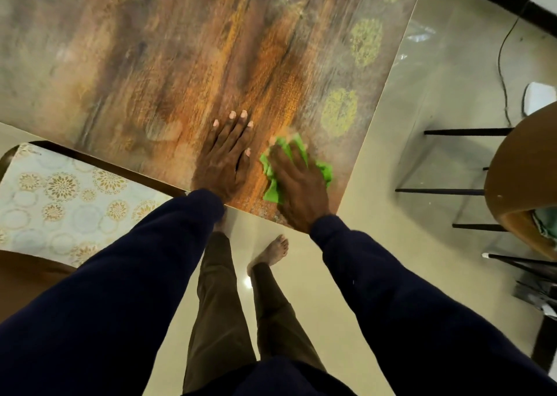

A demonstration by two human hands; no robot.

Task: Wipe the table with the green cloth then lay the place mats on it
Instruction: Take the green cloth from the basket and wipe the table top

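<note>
Wiping's under way: right hand [297,181] presses the green cloth [324,171] flat near the tabletop [150,63] corner, fingers spread over it; left hand [226,157] braces open-palmed just beside. Next, sweep farther; mats wait.

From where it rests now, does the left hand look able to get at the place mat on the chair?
Probably yes: the left hand lies flat and empty on the table, and the place mat sits uncovered just beside it.

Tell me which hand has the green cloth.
The right hand presses the green cloth on the table near its corner; the left hand lies flat, bare, beside it.
</note>
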